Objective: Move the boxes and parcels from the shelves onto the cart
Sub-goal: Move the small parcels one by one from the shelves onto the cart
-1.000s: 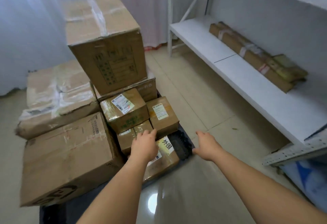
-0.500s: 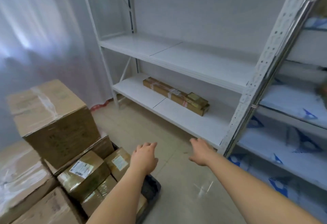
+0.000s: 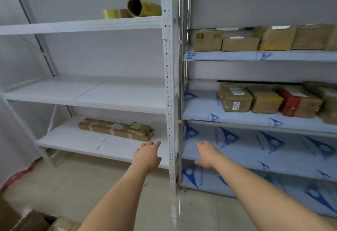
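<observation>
long parcel [image 3: 114, 129] on lowest white shelf [image 3: 73, 139], lying flat, labels blurred. boxes [image 3: 269, 99] on right shelving partly cut off at 3 o'clock edge. cart boxes [image 3: 32, 221] barely in frame at 7 o'clock. left hand [image 3: 147, 156] empty, fingers straight; parcel near, at its 11 o'clock. right hand [image 3: 207, 155] empty, relaxed, apart from all parcels.

Matt white-painted metal shelving [image 3: 168, 84] holds a long taped brown cardboard parcel [image 3: 113, 128] above glossy beige floor tiles [image 3: 175, 210].
</observation>
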